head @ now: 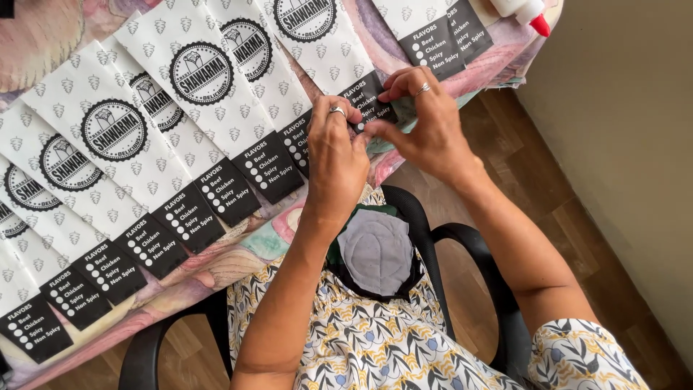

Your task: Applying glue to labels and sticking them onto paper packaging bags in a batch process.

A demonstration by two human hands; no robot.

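Several white paper sleeves with round black emblems and black bottom bands lie overlapping in a row on the table. My left hand [336,155] and my right hand [426,119] meet at the black lower end of one paper sleeve [328,50] near the table's front edge. Both hands pinch that black band between fingertips and thumbs. Each hand wears a ring. The band's edge is partly hidden under my fingers.
A patterned pastel cloth [238,253] covers the table. A white glue bottle with a red tip [530,14] lies at the far right corner. A black plastic chair [462,245] stands under me, with a grey round cloth piece [377,249] on my lap. Wooden floor at right.
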